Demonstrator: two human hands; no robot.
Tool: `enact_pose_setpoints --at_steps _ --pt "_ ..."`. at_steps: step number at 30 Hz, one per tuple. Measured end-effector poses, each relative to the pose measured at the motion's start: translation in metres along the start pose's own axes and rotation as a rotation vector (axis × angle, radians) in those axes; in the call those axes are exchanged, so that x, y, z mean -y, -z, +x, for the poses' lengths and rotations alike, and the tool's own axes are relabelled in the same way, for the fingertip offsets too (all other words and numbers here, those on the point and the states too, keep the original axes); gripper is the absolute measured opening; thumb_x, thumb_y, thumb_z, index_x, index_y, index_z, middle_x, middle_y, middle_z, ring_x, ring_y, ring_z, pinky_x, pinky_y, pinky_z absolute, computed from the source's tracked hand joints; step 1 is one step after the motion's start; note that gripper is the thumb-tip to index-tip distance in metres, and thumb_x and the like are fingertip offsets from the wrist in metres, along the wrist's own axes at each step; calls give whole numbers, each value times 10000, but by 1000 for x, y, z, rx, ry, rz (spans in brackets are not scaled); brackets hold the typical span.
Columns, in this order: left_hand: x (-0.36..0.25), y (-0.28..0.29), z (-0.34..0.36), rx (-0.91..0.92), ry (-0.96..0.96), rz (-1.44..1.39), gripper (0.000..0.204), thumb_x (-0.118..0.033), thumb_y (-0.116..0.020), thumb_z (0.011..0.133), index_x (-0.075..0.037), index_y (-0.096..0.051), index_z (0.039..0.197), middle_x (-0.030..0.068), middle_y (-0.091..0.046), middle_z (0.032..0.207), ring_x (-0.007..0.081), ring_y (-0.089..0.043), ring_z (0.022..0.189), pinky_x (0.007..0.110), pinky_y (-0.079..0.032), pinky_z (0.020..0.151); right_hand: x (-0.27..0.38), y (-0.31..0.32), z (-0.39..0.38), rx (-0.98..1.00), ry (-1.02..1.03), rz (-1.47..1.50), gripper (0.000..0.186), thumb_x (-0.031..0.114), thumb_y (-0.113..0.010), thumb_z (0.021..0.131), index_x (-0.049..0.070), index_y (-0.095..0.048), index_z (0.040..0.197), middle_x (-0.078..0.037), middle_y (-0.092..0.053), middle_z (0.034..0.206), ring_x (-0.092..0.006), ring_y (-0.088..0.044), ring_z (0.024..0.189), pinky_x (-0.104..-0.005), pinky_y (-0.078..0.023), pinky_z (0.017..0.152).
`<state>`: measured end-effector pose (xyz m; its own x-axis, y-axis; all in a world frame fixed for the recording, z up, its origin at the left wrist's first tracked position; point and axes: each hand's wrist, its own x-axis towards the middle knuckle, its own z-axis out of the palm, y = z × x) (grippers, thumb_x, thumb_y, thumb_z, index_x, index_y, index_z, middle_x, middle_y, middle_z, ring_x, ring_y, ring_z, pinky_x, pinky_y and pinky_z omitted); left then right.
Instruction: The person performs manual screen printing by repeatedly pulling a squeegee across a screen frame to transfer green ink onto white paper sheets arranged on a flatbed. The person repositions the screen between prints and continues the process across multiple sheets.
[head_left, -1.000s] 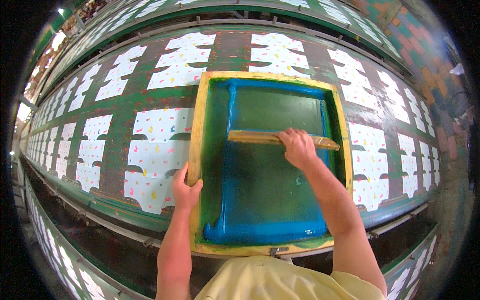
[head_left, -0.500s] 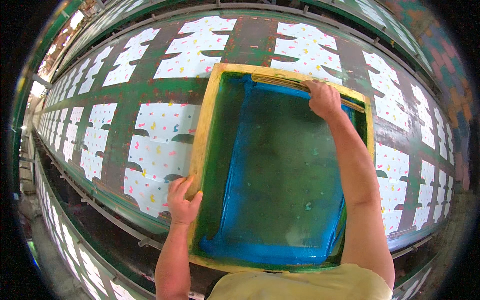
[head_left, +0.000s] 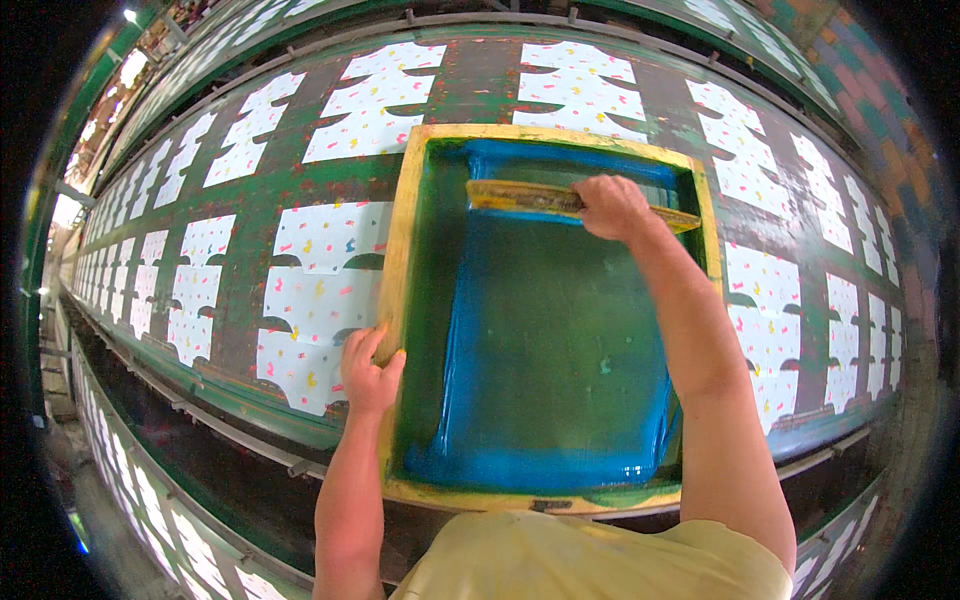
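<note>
A screen printing frame [head_left: 400,250] with yellow wooden sides lies on the long table before me. Blue ink [head_left: 530,468] lines the edges of its dark green mesh [head_left: 540,340], thickest along the near side. My right hand [head_left: 615,208] is closed around a long wooden squeegee [head_left: 520,197], which spans most of the mesh near the far side. With its fingers wrapped over the frame's left side, my left hand [head_left: 372,368] grips the wood. White fabric pieces [head_left: 325,255] with small coloured prints lie around the frame; whatever is beneath the mesh is mostly hidden.
The green and brown table [head_left: 240,290] runs left and right, carrying rows of printed white pieces. A metal rail [head_left: 240,435] follows its near edge. More tables with white pieces lie beyond it and at the lower left. Brick-patterned floor [head_left: 860,80] shows at the right.
My right hand has drawn the squeegee from the frame's far side a little toward me, and it now lies lower on the mesh. My left hand still holds the frame's left side.
</note>
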<state>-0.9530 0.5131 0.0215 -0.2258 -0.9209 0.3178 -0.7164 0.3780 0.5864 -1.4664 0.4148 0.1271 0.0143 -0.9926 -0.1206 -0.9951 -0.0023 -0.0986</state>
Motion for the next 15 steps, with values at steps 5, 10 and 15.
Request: enact_pose_setpoints --at_steps 5,10,15 --pt "1 -1 0 24 77 -32 524 -152 -935 805 -43 -817 1304 175 -742 1297 422 -683 1252 526 -550 1118 54 -12 -100 32 33 -8 283 146 -686 916 121 -834 1156 -197 -846 1125 -436 -815 1120 -582 -649 978" --pt "9 -6 1 -19 -4 -33 534 -176 -938 820 -48 -824 1326 181 -756 1287 418 -685 1270 520 -538 1146 116 -28 -206 53 40 -23 253 158 -708 924 130 -833 1143 -187 -844 1123 -428 -822 1094 -572 -661 933" --pt "13 -8 0 -24 -75 -21 531 -208 -905 883 -54 -807 1381 181 -751 1276 410 -684 1263 533 -544 1126 175 -50 -308 99 19 20 304 118 -742 913 140 -824 1204 -150 -830 1165 -396 -822 1102 -558 -663 906"
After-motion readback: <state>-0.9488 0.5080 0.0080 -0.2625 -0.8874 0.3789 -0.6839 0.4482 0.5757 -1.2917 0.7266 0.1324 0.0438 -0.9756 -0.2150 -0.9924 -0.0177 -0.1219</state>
